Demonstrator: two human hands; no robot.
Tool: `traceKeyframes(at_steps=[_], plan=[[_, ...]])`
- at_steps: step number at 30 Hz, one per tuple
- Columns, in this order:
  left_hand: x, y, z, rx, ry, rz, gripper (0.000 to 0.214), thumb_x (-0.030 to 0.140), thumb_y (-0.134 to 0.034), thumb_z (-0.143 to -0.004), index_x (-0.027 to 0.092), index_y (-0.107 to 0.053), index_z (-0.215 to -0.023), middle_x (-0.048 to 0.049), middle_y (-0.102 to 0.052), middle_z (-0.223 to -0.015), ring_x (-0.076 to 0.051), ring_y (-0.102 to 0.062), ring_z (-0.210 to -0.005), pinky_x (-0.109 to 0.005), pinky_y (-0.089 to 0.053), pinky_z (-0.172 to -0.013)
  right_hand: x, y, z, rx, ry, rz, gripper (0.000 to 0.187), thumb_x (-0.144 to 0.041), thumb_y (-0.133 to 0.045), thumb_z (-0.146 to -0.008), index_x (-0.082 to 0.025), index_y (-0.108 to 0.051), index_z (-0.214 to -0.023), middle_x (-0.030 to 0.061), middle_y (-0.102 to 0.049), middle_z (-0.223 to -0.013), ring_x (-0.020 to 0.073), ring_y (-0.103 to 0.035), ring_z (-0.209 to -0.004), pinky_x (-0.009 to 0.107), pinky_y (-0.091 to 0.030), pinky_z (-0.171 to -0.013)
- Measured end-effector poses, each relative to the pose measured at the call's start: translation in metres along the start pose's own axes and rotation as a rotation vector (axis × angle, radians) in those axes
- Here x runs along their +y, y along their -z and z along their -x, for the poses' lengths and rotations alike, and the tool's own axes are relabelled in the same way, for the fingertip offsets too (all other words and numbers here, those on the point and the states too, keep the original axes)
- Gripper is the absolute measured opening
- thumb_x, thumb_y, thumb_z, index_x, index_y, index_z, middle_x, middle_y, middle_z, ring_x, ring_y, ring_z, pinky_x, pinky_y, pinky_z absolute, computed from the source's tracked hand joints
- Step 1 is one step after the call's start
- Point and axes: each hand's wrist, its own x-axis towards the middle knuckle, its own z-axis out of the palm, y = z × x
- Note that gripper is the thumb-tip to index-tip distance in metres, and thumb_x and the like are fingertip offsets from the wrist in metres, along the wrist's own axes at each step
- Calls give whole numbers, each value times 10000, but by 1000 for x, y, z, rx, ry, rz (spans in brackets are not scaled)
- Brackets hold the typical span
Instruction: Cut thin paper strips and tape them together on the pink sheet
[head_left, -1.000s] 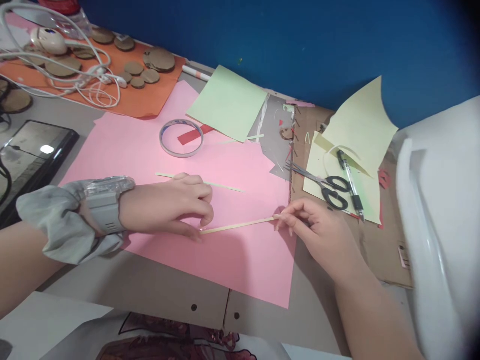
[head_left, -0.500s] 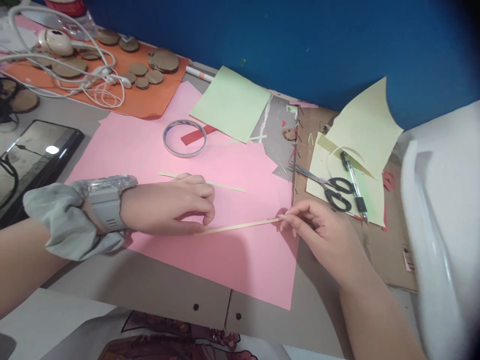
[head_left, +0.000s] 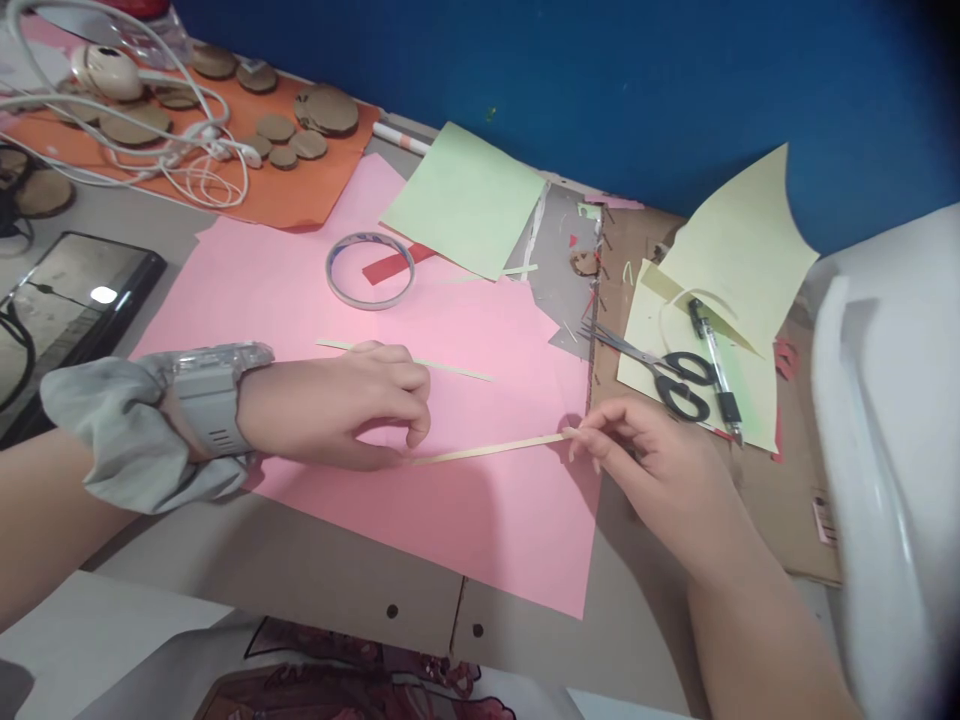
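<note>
A thin pale paper strip [head_left: 491,449] lies stretched across a large pink sheet [head_left: 300,290]. My left hand [head_left: 341,405], with a grey watch and a scrunchie at the wrist, has its fingers curled and pinches the strip's left end against the sheet. My right hand [head_left: 649,465] pinches the strip's right end at the pink sheet's right edge. A second thin strip [head_left: 457,370] lies just behind my left hand, partly hidden by it.
A tape ring [head_left: 370,270] and a green sheet [head_left: 465,200] lie behind the hands. Black scissors [head_left: 664,370] and a pen [head_left: 716,360] rest on yellow paper at right. Cardboard discs [head_left: 324,110] and white cables [head_left: 150,130] lie on orange paper; a dark tablet [head_left: 67,310] sits at left.
Both hands keep hold of the strip's ends. The right hand has drifted slightly to the right; the view has shifted a little.
</note>
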Motion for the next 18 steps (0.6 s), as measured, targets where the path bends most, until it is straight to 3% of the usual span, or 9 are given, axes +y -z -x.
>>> traceKeyframes(at_steps=[5, 9, 14, 18], plan=[[-1, 2, 0, -16, -19, 38, 80, 219, -584, -832, 260, -618, -892, 4, -560, -881, -171, -451, -863, -284, -291, -820, 1, -2, 1, -2, 3, 88, 203, -418, -502, -899, -243, -541, -802, -22, -654, -782, 173, -623, -839, 280, -407, -670], [-3, 0, 1, 5, -47, 58, 102, 260, -574, -847, 266, -610, -942, 3, -577, -911, -176, -460, -882, -284, -289, -833, 3, 0, 5, 48, 74, 24, 155, -380, -531, -892, -248, -537, -813, -19, -646, -849, 166, -609, -882, 280, -421, -716], [-3, -4, 1, 44, -57, -35, 330, 259, -619, -802, 354, -583, -1116, 13, -558, -925, -175, -464, -877, -285, -286, -806, 6, 6, 9, -122, 205, -255, 104, -308, -549, -889, -246, -524, -810, -7, -632, -924, 163, -598, -948, 271, -454, -773], [2, -9, -3, 93, -40, -13, 257, 359, -623, -827, 306, -603, -1078, 13, -586, -925, -171, -470, -896, -291, -280, -824, 6, 7, 10, -139, 194, -271, 63, -276, -550, -891, -252, -536, -834, -9, -636, -928, 155, -600, -946, 253, -463, -760]])
